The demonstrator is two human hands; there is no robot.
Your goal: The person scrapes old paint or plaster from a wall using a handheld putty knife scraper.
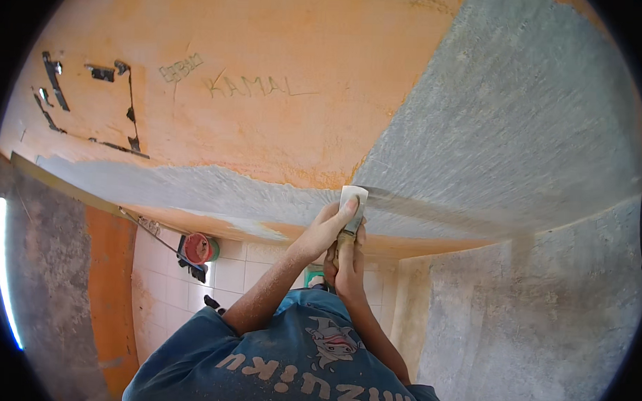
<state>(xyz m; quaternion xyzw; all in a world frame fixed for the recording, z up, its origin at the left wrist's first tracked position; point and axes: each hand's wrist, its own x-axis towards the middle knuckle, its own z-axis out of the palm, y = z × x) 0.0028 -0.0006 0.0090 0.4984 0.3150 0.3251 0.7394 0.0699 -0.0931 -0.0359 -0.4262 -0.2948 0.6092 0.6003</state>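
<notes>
Both my hands are on one scraper (354,194) with a flat, pale metal blade and a worn handle. My left hand (332,222) is closed around the blade's lower part, its thumb lying along the metal. Below it, my right hand (349,269) wraps the handle. The blade's edge meets the wall where orange paint (267,128) borders a rough grey bare area (507,122). Pale dust coats my left forearm. A shadow of the tool stretches right across the grey surface.
Black tape-like strips (100,72) and some handwriting mark the orange wall. Down on the white tiled floor (230,275) stands a red bucket (198,248), with a long-handled broom (193,267) beside it. A grey side wall (537,286) closes off the right.
</notes>
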